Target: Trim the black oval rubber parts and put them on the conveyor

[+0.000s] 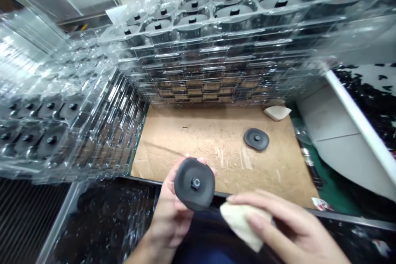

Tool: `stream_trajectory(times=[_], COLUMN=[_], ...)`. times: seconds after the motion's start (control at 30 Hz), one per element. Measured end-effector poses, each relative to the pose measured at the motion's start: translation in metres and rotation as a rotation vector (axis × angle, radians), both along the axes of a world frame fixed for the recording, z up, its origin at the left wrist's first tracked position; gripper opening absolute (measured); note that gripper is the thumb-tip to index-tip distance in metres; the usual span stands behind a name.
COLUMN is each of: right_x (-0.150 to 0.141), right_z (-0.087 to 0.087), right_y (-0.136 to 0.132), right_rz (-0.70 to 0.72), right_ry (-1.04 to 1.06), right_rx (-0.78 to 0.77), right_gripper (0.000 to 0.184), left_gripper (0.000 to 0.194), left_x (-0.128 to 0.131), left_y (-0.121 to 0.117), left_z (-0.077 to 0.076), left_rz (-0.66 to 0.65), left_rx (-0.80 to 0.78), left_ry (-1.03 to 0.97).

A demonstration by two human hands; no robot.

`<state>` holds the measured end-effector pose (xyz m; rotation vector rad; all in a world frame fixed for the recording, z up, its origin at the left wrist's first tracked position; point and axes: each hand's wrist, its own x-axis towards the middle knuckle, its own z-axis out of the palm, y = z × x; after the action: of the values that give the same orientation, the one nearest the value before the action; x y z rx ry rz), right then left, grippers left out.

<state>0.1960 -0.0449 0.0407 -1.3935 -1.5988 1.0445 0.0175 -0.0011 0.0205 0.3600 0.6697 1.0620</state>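
My left hand (169, 210) grips a round black disc-shaped part (185, 179) from below and behind, its face with a small raised centre post turned up toward me. Just right of it, my right hand (284, 218) pinches a cream-coloured pad (244, 220), which looks like a sponge or folded cloth. A gap separates the pad from the disc. Another black disc (257, 139) of the same kind lies on the cardboard sheet (173, 136), and near it at the back right corner rests a second cream pad (277, 112).
Tall stacks of clear plastic trays (204, 51) filled with black discs stand behind the cardboard, with more trays (102, 128) on the left. A white bin wall (334, 128) borders the right, beside many small black pieces (365, 95). Another disc-filled tray (136, 214) sits at lower left.
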Motion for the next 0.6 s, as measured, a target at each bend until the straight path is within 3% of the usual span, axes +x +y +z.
stream_trajectory(times=[0.1,0.2,0.33,0.47,0.53,0.6], right_x=[-0.002,-0.012,-0.022,-0.024,-0.021,-0.016], right_z=[0.013,0.021,0.017,0.012,0.009,0.002], right_y=[0.01,0.023,0.032,0.027,0.016,0.003], right_rz=[-0.127,-0.089,0.064,-0.068,-0.015,0.15], right_ry=[-0.138,-0.268,-0.353,-0.368,-0.273,-0.091], right_rx=[0.176,0.385,0.316,0.396,0.296,0.107], right_gripper=[0.024,0.027,0.027,0.027,0.025,0.02], left_gripper=[0.048,0.05,0.05,0.054,0.054,0.049], left_x=[0.003,0.0,-0.006,-0.006,-0.004,-0.001], left_y=[-0.002,-0.004,-0.006,-0.003,0.0,0.004], left_z=[0.002,0.001,-0.004,-0.004,-0.001,0.004], left_rz=[-0.041,-0.023,-0.023,0.017,0.001,0.004], left_rx=[0.013,-0.002,-0.093,-0.133,-0.161,-0.175], left_ry=[-0.027,0.021,0.099,0.083,0.108,0.13])
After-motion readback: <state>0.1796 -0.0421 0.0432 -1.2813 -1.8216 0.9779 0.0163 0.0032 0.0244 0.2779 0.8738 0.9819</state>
